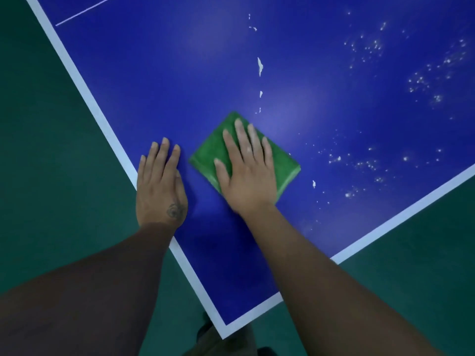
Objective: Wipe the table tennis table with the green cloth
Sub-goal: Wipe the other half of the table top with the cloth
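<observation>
The blue table tennis table (pixel 205 73) with white edge lines fills most of the view, one corner pointing toward me. A folded green cloth (pixel 210 152) lies flat on it near the left edge. My right hand (pixel 246 170) presses on the cloth with straight, spread fingers. My left hand (pixel 160 186) rests flat on the bare blue surface just left of the cloth, by the white side line. White specks and smears (pixel 370 47) dot the surface to the right, and a thin broken trail of white bits (pixel 260 65) runs away from the cloth.
Dark green floor (pixel 51 150) surrounds the table on the left and lower right. A thin white centre line (pixel 84 11) crosses the top left. My legs show under the table's corner (pixel 223 332) at the bottom.
</observation>
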A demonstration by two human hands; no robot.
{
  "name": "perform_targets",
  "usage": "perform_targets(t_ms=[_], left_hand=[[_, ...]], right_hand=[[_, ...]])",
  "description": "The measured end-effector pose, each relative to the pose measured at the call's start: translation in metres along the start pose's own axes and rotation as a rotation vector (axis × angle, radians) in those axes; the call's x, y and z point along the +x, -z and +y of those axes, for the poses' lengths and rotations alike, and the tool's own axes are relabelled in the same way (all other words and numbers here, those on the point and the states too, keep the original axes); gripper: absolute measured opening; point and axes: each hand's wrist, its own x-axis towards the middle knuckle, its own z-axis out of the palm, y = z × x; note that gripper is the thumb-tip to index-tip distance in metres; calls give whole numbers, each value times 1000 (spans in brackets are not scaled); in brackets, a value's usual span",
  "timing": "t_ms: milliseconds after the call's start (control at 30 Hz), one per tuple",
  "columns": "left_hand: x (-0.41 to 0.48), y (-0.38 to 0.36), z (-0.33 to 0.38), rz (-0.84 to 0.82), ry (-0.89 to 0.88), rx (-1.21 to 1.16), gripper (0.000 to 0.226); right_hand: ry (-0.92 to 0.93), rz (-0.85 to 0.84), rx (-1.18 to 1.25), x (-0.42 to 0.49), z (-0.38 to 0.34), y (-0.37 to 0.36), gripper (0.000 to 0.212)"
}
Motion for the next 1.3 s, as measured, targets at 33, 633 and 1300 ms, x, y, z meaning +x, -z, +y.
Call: perform_targets(t_ms=[33, 633, 1300], left_hand=[[0, -1, 0, 6, -2, 2, 53], [-16, 5, 23, -8, 169, 29, 57], [-136, 13, 46, 53, 701, -290, 58]], right_hand=[[-61, 12, 1, 18, -5, 0, 67], [103, 10, -8, -98, 87, 24, 68], [40, 45, -86, -1, 112, 36, 68]])
